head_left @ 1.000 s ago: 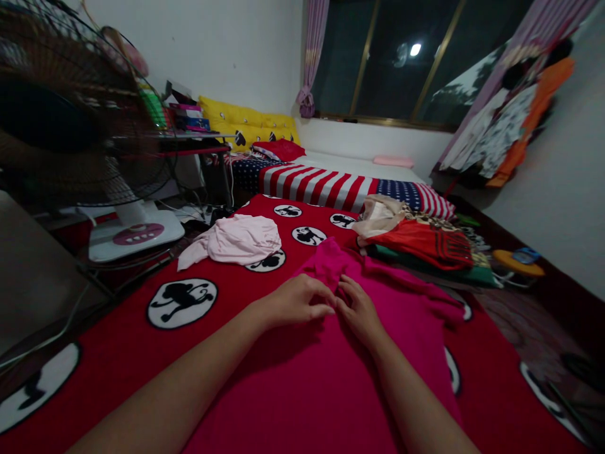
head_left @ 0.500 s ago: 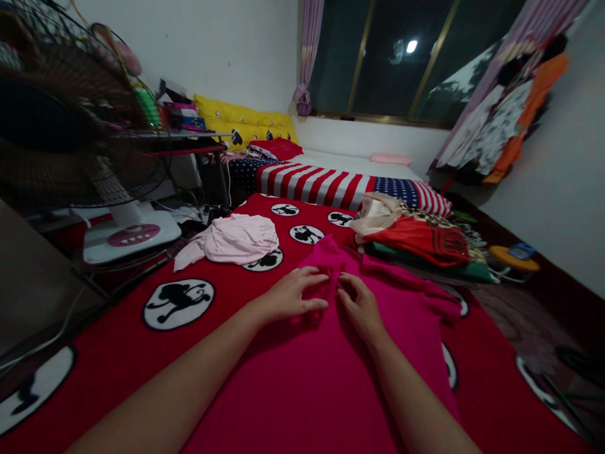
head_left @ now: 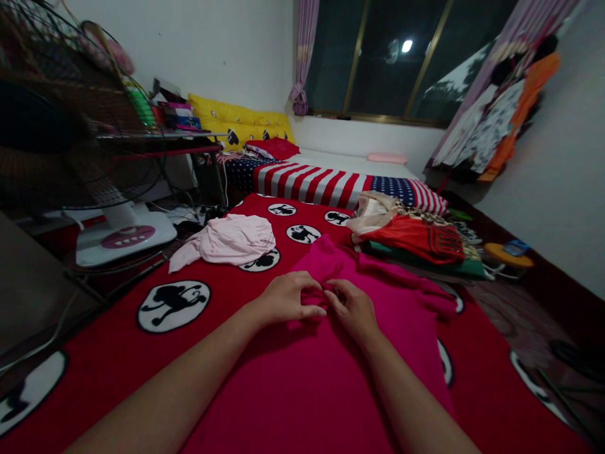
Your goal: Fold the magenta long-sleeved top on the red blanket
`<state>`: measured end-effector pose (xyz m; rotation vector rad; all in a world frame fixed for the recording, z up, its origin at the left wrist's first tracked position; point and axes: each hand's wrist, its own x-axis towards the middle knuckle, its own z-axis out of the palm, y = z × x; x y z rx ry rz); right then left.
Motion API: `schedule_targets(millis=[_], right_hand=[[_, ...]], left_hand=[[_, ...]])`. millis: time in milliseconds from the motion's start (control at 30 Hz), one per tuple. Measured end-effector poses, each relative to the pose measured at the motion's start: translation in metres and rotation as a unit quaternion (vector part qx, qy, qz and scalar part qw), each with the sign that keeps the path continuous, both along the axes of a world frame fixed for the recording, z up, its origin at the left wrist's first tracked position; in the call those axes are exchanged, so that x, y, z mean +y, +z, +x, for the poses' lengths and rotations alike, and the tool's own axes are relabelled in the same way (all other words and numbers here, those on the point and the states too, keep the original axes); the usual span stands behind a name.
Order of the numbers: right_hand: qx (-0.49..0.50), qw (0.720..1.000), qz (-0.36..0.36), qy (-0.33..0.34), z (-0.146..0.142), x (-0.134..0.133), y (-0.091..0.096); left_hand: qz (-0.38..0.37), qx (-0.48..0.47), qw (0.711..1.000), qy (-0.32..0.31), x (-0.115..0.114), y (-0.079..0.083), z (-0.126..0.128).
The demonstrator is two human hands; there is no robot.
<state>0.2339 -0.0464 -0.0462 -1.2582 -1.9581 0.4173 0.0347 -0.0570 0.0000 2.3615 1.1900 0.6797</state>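
Observation:
A bright pink shirt [head_left: 312,378] lies spread over a red blanket [head_left: 108,366] printed with black monkey figures in white ovals. My left hand [head_left: 290,297] is curled at the shirt's upper middle, fingers bent over a fold of the cloth. Close beside it, my right hand [head_left: 352,309] pinches the same fold, its fingertips almost touching the left ones. What small part of the shirt lies between the fingers is hidden. One short sleeve [head_left: 430,296] stretches out to the right.
A crumpled pale pink garment [head_left: 231,239] lies at the left. Folded clothes [head_left: 416,239] are piled at the right. An electric fan [head_left: 125,230] stands far left. Behind are a bed with a striped cover [head_left: 312,183] and a yellow cushion [head_left: 236,120]; clothes hang [head_left: 501,120] near the window.
Both hands have come closer together on the shirt's fold, the right one moving left. The fingers are now bent more tightly around the cloth. The view has shifted slightly.

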Motion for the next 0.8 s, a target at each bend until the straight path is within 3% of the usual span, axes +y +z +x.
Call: schedule_targets(millis=[100, 200, 300, 400, 467, 500, 533, 567, 600, 633, 700, 800], right_hand=[[0.115, 0.993, -0.001, -0.015, 0.002, 0.001, -0.001], [0.264, 0.962, -0.042, -0.052, 0.004, 0.0, 0.0], [0.308, 0.949, -0.071, -0.018, 0.003, -0.003, 0.001], [0.277, 0.957, -0.076, 0.034, 0.0, -0.004, 0.0], [0.285, 0.954, -0.082, 0.047, -0.001, -0.003, 0.001], [0.298, 0.95, -0.085, 0.042, -0.001, -0.002, 0.001], [0.313, 0.945, -0.09, 0.032, -0.001, -0.001, 0.001], [0.325, 0.941, -0.095, 0.018, -0.001, 0.0, 0.002], [0.332, 0.938, -0.101, 0.006, -0.001, 0.001, 0.002], [0.334, 0.937, -0.105, -0.005, 0.0, 0.002, 0.002], [0.322, 0.94, -0.109, -0.014, 0.0, 0.004, 0.0], [0.304, 0.947, -0.107, -0.012, 0.001, 0.006, -0.003]], left_hand=[[0.023, 0.064, 0.998, -0.004, -0.001, -0.002, 0.0], [0.052, 0.095, 0.994, -0.023, -0.006, -0.007, 0.005], [0.074, 0.103, 0.992, -0.003, -0.009, -0.014, 0.015], [0.048, 0.024, 0.998, 0.033, 0.002, -0.017, 0.012], [0.007, -0.116, 0.988, 0.106, 0.019, -0.015, -0.005], [-0.012, -0.212, 0.963, 0.167, 0.029, -0.014, -0.018], [-0.025, -0.31, 0.919, 0.241, 0.039, -0.013, -0.033], [-0.032, -0.415, 0.855, 0.31, 0.047, -0.012, -0.049], [-0.05, -0.499, 0.794, 0.342, 0.053, -0.012, -0.065], [-0.081, -0.552, 0.753, 0.349, 0.058, -0.013, -0.079], [-0.12, -0.601, 0.713, 0.342, 0.061, -0.017, -0.099], [-0.138, -0.601, 0.71, 0.342, 0.06, -0.024, -0.108]])
